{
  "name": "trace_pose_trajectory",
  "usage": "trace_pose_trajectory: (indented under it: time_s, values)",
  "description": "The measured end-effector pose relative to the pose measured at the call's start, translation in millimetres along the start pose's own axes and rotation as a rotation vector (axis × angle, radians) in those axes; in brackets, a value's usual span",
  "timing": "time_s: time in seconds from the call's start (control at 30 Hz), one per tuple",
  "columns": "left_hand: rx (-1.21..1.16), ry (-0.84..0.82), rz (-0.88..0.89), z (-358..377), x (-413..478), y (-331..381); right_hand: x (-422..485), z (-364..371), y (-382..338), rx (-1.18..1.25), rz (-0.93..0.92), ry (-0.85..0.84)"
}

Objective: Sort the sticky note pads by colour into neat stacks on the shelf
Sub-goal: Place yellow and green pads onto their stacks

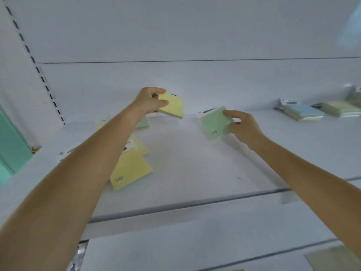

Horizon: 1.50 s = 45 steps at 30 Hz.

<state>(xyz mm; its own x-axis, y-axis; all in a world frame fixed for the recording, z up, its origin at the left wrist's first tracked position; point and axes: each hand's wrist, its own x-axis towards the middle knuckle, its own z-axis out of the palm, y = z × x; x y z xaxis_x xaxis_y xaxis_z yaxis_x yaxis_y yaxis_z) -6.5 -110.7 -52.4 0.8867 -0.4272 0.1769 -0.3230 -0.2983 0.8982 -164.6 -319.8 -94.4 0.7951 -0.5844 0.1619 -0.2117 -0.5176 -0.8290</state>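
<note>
- Yellow pad point(172, 103) was pinched between thumb and curled fingers of the left hand point(149, 100), held above the shelf point(195, 169).
- Green pad point(214, 124), tilted near the shelf's back, was gripped by the right hand point(245, 129).
- More yellow pads point(130, 169) lay overlapping beneath the left forearm.
- Other pads point(304, 113) sat far right.

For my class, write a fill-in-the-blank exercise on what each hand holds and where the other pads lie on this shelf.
1. The left hand pinches a raised pad whose top is ____.
2. The right hand grips a second pad, coloured ____.
3. Loose yellow pads lie on the shelf beneath the ____ forearm.

Missing words: yellow; green; left.
</note>
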Motion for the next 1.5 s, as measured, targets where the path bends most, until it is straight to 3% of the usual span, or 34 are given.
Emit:
trace_pose_trajectory:
  time_s: [0.23,0.5,0.73,0.93,1.33,1.5]
  values:
    - [-0.121,-0.154,0.016,138,-2,66,-15,-115,66,-0.054,0.026,0.153]
    - [-0.170,-0.184,0.049,304,-15,130,-19,-262,164,0.006,0.099,0.238]
    - [-0.192,-0.218,0.079,413,-6,168,0,-335,225,0.105,0.145,0.260]
    - [-0.184,-0.226,0.119,479,38,204,42,-377,260,0.044,0.108,0.287]
    - [-0.103,-0.207,0.003,573,96,221,136,-450,304,0.278,0.036,0.382]
    - [0.127,-0.090,-0.031,594,104,219,176,-482,309,0.394,0.006,0.377]
